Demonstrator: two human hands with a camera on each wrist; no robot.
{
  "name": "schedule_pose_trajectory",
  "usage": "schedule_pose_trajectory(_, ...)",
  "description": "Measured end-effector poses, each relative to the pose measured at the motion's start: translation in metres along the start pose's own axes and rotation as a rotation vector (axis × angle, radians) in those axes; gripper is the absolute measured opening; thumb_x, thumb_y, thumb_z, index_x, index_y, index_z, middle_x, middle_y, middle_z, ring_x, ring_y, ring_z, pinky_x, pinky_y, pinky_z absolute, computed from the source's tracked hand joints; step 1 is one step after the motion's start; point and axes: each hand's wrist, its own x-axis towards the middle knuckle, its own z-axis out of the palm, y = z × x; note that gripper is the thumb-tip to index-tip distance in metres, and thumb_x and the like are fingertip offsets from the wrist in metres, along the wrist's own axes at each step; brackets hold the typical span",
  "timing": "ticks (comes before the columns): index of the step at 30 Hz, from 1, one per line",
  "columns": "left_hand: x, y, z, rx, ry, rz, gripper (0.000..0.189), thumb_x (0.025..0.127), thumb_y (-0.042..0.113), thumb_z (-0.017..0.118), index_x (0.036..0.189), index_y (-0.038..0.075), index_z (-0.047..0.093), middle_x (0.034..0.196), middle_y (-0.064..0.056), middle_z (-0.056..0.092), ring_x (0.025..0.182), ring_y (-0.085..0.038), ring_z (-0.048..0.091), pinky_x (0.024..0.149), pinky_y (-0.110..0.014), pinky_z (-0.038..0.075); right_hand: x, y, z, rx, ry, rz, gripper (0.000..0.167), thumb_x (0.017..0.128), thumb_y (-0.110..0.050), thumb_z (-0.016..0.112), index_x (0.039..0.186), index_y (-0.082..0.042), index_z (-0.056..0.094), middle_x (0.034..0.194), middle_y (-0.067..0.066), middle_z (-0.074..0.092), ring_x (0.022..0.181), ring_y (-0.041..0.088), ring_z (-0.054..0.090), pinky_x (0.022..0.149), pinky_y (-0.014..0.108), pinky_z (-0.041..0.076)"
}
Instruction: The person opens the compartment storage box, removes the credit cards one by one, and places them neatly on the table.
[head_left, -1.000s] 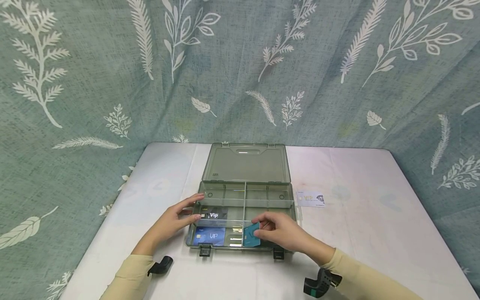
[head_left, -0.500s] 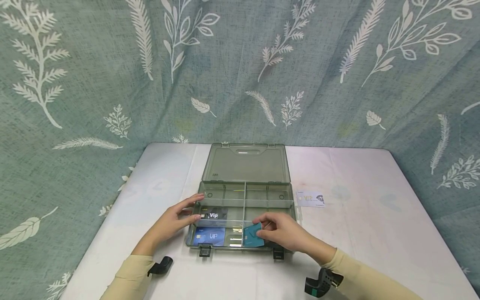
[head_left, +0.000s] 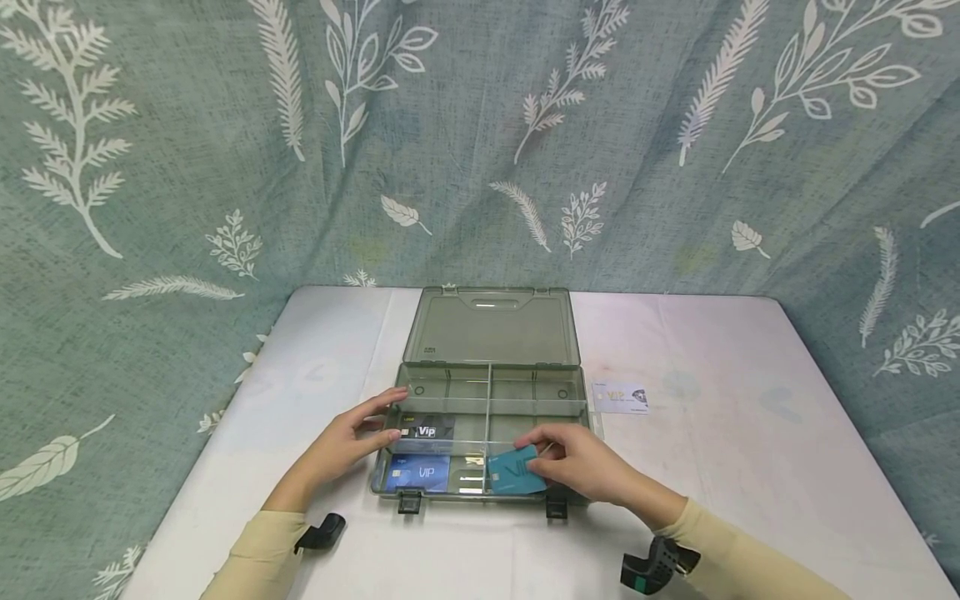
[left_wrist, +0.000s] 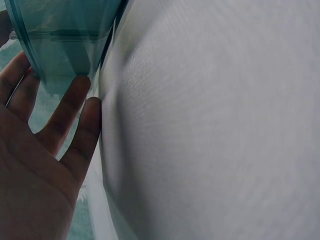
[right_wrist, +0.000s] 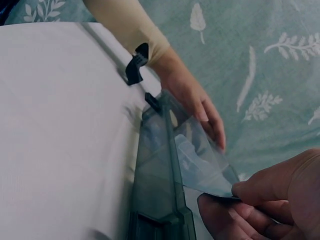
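Note:
A translucent grey-green compartment box [head_left: 538, 407] lies with its lid [head_left: 495, 327] swung back. My right hand [head_left: 581, 462] pinches the right edge of a teal VIP card [head_left: 513, 472] at the front right compartment. In the right wrist view, thumb and fingers meet on that card's edge, by the box wall. My left hand [head_left: 352, 432] rests on the box's left side, fingertips at the rim. The left wrist view shows its fingers [left_wrist: 67, 112] extended against the wall. A blue VIP card [head_left: 420, 472] lies in the front left compartment, a black Vip card [head_left: 427, 427] behind it.
A white VIP card [head_left: 621, 398] lies on the table to the right of the box. Two dark latches [head_left: 409, 502] stick out at the box's front. The white-covered table [head_left: 750, 450] ends at a leaf-patterned curtain [head_left: 480, 142].
My right hand has moved a little to the right with the teal card, and more of the card's face now shows. My left hand stays in place.

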Motion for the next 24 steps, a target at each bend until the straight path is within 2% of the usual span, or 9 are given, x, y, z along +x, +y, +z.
schedule_pose_trajectory(6,0.0,0.002,0.0,-0.005,-0.001,-0.002,0.058,0.098,0.023,0.071,0.151,0.012,0.05,0.161,-0.002,0.039,0.142,-0.03,0.043,0.107,-0.053,0.048,-0.004,0.001,-0.006,0.017,-0.004,0.002,0.028,0.095,-0.008,0.069,0.123,-0.004,0.07,0.092,0.004,0.068,0.072,0.015,0.063,0.062,0.037,0.061)
schedule_pose_trajectory(14,0.0,0.003,0.0,-0.007,-0.001,-0.002,0.058,0.098,0.023,0.071,0.151,0.012,0.05,0.161,-0.004,0.039,0.143,-0.029,0.042,0.107,-0.053,0.048,-0.009,0.006,-0.016,0.03,0.015,0.023,0.027,0.096,-0.009,0.069,0.122,-0.006,0.071,0.088,0.004,0.069,0.07,0.016,0.066,0.062,0.037,0.062)
schedule_pose_trajectory(24,0.0,0.0,0.0,-0.008,-0.001,-0.005,0.058,0.098,0.023,0.07,0.151,0.013,0.049,0.161,0.0,0.04,0.144,-0.03,0.041,0.108,-0.053,0.048,-0.014,0.012,-0.026,0.017,0.057,0.021,0.028,0.096,-0.008,0.069,0.124,-0.003,0.069,0.091,0.005,0.068,0.073,0.018,0.063,0.061,0.039,0.061)
